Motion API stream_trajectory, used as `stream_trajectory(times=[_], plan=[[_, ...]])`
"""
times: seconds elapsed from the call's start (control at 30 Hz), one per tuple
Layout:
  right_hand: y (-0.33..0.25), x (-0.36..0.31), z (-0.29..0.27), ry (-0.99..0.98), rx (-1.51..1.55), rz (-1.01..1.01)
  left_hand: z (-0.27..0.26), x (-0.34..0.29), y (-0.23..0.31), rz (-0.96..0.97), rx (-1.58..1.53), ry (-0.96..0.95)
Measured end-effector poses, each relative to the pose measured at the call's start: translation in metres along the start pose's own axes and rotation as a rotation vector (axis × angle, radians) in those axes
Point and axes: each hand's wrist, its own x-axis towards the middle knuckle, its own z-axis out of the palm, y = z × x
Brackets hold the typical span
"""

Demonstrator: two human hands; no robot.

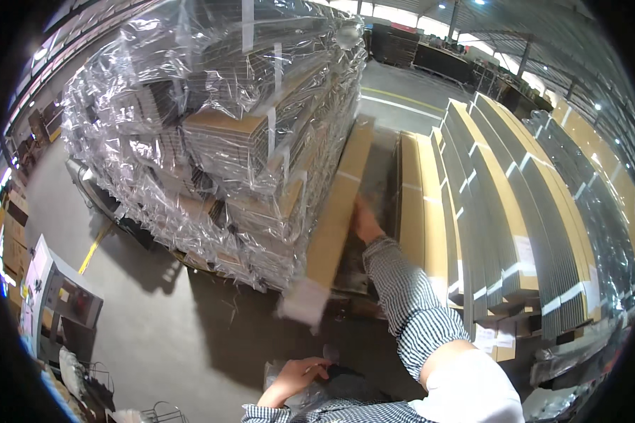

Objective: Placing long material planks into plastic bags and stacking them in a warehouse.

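A long, flat bundle of brown cardboard [338, 208] stretches away from me beside the wrapped pallet stack. Its near end carries a white label [305, 302], blurred. My right hand [365, 220] grips the bundle's right edge at about mid-length; its fingertips are partly hidden. Low in the view, close to my body, is my left hand [300, 377]. Its fingers are loosely bent and apart from the thumb, and I see nothing held in them. Some clear plastic lies around and below that hand.
To the left rises a tall pallet stack of cardboard in clear film [226, 162]. At right, long strapped cardboard bundles [497, 204] stand in rows, with more film-wrapped ones [599, 204] beyond. A grey machine or cart [67, 303] stands at far left. Yellow lines mark the floor [148, 321].
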Motion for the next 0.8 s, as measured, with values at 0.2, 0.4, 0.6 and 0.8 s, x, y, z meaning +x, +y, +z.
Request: stream_trajectory(times=[0.2,0.4,0.6,0.8], plan=[[0.062,-0.050,0.002,0.092,0.035,-0.234,-0.001,0.019,0.013,-0.126,-0.192,0.240],[0.038,-0.200,-0.044,0.487,-1.592,-0.662,-0.009,0.015,-0.026,0.190,-0.187,0.547],[0.067,-0.246,-0.092,0.791,-1.924,-0.461,-0.007,-0.005,0.019,0.110,-0.449,0.630],[0.048,-0.279,-0.060,0.839,-1.775,-0.238,0.015,-0.025,0.048,0.330,-0.489,0.560]])
